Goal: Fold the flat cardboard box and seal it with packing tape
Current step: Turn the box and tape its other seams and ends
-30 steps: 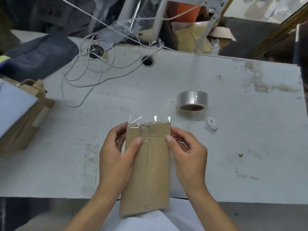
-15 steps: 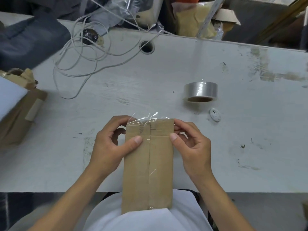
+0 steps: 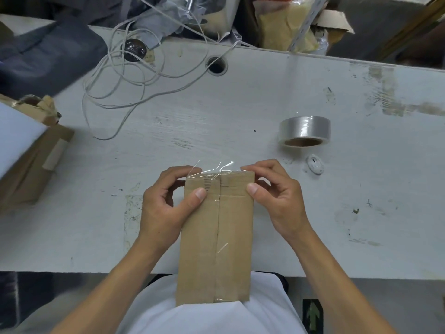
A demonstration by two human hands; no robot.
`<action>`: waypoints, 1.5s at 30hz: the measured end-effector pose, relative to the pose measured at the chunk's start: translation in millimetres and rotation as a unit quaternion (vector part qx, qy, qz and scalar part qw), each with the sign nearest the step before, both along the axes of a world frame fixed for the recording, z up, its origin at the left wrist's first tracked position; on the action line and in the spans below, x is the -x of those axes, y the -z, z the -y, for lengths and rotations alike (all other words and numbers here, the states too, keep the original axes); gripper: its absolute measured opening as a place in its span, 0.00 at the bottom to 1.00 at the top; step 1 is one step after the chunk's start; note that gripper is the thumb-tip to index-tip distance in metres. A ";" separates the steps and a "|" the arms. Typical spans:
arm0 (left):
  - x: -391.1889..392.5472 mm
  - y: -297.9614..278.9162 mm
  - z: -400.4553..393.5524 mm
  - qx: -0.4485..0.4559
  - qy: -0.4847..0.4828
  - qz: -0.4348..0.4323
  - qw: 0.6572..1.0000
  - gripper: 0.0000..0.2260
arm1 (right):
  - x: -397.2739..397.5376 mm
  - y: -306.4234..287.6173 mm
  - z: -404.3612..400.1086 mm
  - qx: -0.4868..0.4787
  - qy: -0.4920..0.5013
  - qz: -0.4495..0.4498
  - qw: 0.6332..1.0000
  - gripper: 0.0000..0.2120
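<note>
A pale, scuffed table [image 3: 265, 97] is seen from above, filling most of the view. At ten o'clock a loose tangle of white cable [image 3: 125, 92] is spread across it, and at nine o'clock part of a larger brown carton [image 3: 29, 169] is cut off by the frame edge.

At six o'clock, the cardboard box [image 3: 215, 239] is held upright at the near table edge, its lower end resting against the person's white shirt [image 3: 207, 319]. A strip of clear tape is seen running down its centre seam, and a loose end of tape [image 3: 214, 171] stands crinkled above the top edge.

The left hand [image 3: 163, 206] is curled around the box's left edge, thumb pressed flat on the front face near the top. The right hand [image 3: 277, 196] is closed on the top right corner, thumb on the front, fingertips at the loose tape.

At two o'clock a roll of clear packing tape [image 3: 304, 130] lies on its side, well apart from the hands. Just below it sits a small white oval object [image 3: 315, 165].

The box is judged light and fairly stiff, yet easily creased. It is best gripped by its long edges, and the tape handled only by its outer corners, since it is thin and clings to itself.
</note>
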State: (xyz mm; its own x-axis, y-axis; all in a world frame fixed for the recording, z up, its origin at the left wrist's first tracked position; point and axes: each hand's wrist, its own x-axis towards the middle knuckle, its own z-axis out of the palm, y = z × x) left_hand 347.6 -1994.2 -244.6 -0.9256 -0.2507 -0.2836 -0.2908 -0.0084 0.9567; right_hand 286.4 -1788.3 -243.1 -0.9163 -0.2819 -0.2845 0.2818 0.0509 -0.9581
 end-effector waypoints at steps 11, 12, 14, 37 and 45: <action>7.9 -4.5 -3.4 -0.090 -0.022 0.019 0.996 0.17 | -2.9 -1.5 10.7 0.010 0.038 0.016 0.999 0.12; 8.0 -4.9 -2.8 -0.095 -0.023 0.022 0.995 0.17 | -2.9 -2.3 11.7 0.014 0.042 0.021 0.999 0.12; 8.4 -5.6 -1.8 -0.100 -0.024 0.023 0.994 0.18 | -3.0 -3.0 13.4 0.020 0.045 0.027 0.998 0.13; 36.2 -14.3 -17.5 -0.146 -0.152 0.180 0.961 0.18 | 0.7 -17.8 34.2 -0.012 0.154 0.148 0.977 0.17; 43.9 -10.4 6.5 -0.157 -0.053 0.222 0.961 0.07 | 2.2 -23.5 39.8 -0.022 0.167 0.222 0.960 0.12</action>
